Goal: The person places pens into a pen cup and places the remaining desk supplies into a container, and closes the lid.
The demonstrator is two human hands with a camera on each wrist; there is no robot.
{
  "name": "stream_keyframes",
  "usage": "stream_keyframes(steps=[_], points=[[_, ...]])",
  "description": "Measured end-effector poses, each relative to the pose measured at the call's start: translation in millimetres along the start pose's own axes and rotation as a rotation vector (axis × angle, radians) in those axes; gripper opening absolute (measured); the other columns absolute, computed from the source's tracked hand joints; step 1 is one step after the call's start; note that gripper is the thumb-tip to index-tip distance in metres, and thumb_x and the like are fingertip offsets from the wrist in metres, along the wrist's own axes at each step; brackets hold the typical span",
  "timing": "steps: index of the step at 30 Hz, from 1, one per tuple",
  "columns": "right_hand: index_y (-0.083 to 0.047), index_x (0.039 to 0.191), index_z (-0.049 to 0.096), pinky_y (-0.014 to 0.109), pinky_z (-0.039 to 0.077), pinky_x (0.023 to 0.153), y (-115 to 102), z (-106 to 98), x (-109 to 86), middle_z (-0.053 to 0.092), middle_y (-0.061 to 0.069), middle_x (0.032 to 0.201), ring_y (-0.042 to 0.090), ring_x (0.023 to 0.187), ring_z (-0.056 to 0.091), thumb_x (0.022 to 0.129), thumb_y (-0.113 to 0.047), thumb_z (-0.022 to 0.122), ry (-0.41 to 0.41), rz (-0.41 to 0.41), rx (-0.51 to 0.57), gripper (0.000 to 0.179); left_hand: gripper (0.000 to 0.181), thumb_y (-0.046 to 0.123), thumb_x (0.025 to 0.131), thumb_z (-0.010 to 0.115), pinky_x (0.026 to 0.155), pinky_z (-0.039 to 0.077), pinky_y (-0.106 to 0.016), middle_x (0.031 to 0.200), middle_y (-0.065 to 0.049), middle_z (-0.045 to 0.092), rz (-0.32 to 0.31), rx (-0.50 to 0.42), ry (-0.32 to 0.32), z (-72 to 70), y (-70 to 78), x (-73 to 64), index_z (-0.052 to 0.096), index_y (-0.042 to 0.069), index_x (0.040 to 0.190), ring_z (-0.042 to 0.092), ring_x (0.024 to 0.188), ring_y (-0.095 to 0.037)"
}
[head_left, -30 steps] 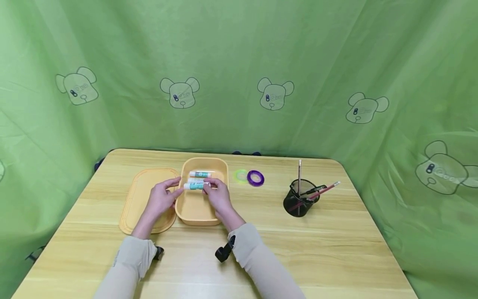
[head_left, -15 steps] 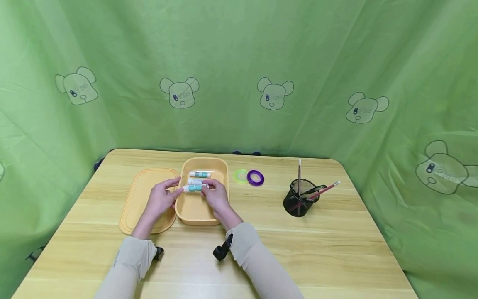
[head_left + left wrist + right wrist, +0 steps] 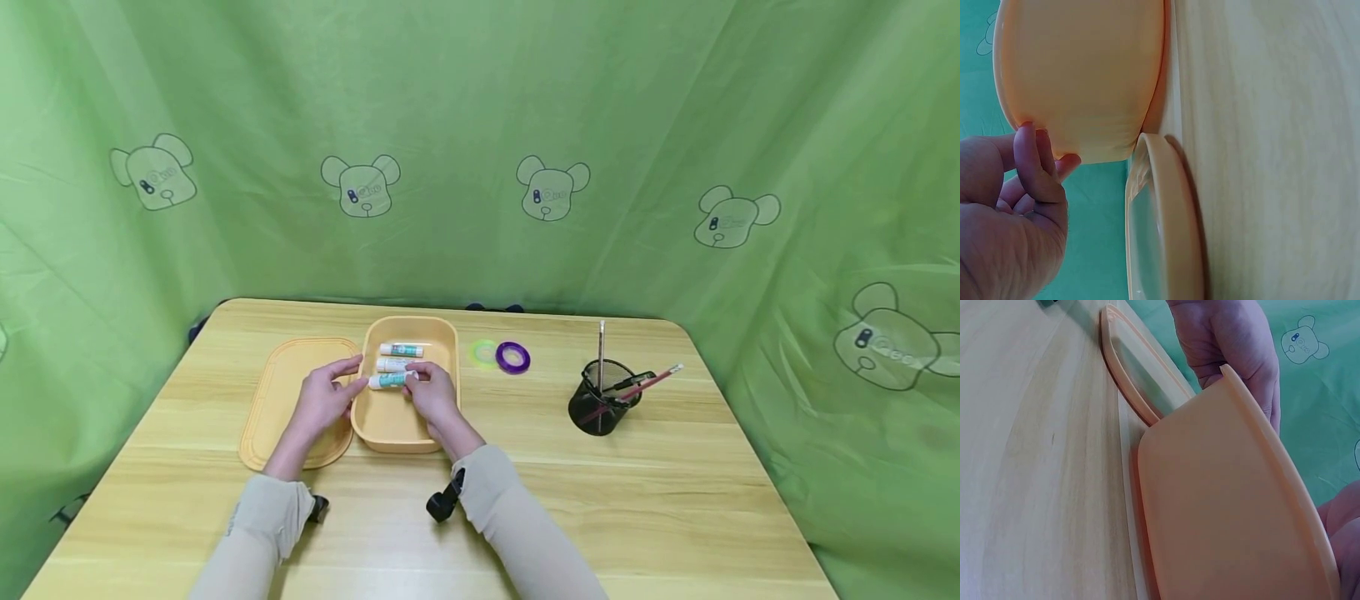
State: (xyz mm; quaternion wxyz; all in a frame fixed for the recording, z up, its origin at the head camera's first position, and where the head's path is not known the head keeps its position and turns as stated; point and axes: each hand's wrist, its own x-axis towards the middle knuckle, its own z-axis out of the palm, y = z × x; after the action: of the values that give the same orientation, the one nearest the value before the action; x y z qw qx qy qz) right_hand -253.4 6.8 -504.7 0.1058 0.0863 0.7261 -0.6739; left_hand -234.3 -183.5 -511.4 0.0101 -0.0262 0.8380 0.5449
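Observation:
An orange plastic box [image 3: 397, 423] stands uncovered in front of me. Inside lie two glue sticks, one at the back [image 3: 402, 350] and one white-labelled glue stick [image 3: 392, 364] before it. My right hand [image 3: 441, 402] pinches the right end of a third, teal-labelled glue stick [image 3: 387, 381], held crosswise in the box. My left hand [image 3: 321, 402] grips the box's left rim, its thumb close to that stick's left end. In the left wrist view thumb and fingers meet at the box wall [image 3: 1079, 81]. The right wrist view hides the sticks behind the box.
The orange lid [image 3: 281, 408] lies on the table left of the box. To the right are a green tape roll [image 3: 483, 353], a purple tape roll [image 3: 513, 357] and a black mesh pen cup [image 3: 596, 408] with pencils and a pen.
My right hand has moved slightly toward me and left, bringing the held glue stick nearer and away from the middle one. The left hand keeps its place on the box.

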Motion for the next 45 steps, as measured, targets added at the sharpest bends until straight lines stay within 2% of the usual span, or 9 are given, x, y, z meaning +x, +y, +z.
stream_keyframes(steps=[8,15,20,26,45], points=[[0.001,0.13,0.064,0.032,0.059,0.085,0.9,1.2,0.3,0.062,0.008,0.105,0.021,0.092,0.067,0.096,-0.004,0.064,0.029,-0.001,-0.062,0.034,0.049,0.015,0.1,0.07,0.043,0.047,-0.021,0.143,-0.023,0.062,-0.002,-0.011,0.001,-0.2,0.0,-0.2,0.057,0.007,0.147,0.053,0.048,-0.009],[0.0,0.138,0.06,0.041,0.051,0.109,1.7,1.7,-0.3,0.061,0.018,0.135,0.029,0.123,0.059,0.093,-0.011,0.07,0.052,-0.003,-0.148,0.048,0.049,0.014,0.1,0.07,0.043,0.047,-0.022,0.142,-0.022,0.063,0.0,-0.014,0.005,0.3,-0.5,0.0,0.057,0.007,0.147,0.054,0.048,-0.009],[-0.001,0.143,0.056,0.044,0.045,0.118,0.7,1.8,-1.9,0.055,0.021,0.15,0.033,0.137,0.053,0.094,-0.014,0.069,0.045,0.013,-0.167,0.053,0.049,0.013,0.1,0.07,0.043,0.048,-0.022,0.142,-0.023,0.063,0.007,-0.016,0.004,0.0,-1.3,0.0,0.057,0.006,0.147,0.053,0.048,-0.009],[0.0,0.147,0.052,0.045,0.044,0.119,-1.4,1.1,-4.0,0.052,0.021,0.152,0.034,0.14,0.051,0.095,-0.017,0.069,0.028,0.023,-0.208,0.057,0.049,0.013,0.1,0.07,0.042,0.047,-0.022,0.14,-0.024,0.063,0.014,-0.019,0.009,0.3,0.3,-0.5,0.057,0.005,0.146,0.053,0.046,-0.009],[0.0,0.15,0.048,0.049,0.042,0.12,-1.2,0.9,-4.7,0.048,0.021,0.156,0.036,0.142,0.047,0.095,-0.018,0.068,0.005,0.025,-0.236,0.062,0.05,0.013,0.1,0.069,0.042,0.046,-0.021,0.142,-0.023,0.062,0.006,-0.034,0.003,-0.5,4.1,-3.3,0.056,0.005,0.148,0.051,0.047,-0.008]])
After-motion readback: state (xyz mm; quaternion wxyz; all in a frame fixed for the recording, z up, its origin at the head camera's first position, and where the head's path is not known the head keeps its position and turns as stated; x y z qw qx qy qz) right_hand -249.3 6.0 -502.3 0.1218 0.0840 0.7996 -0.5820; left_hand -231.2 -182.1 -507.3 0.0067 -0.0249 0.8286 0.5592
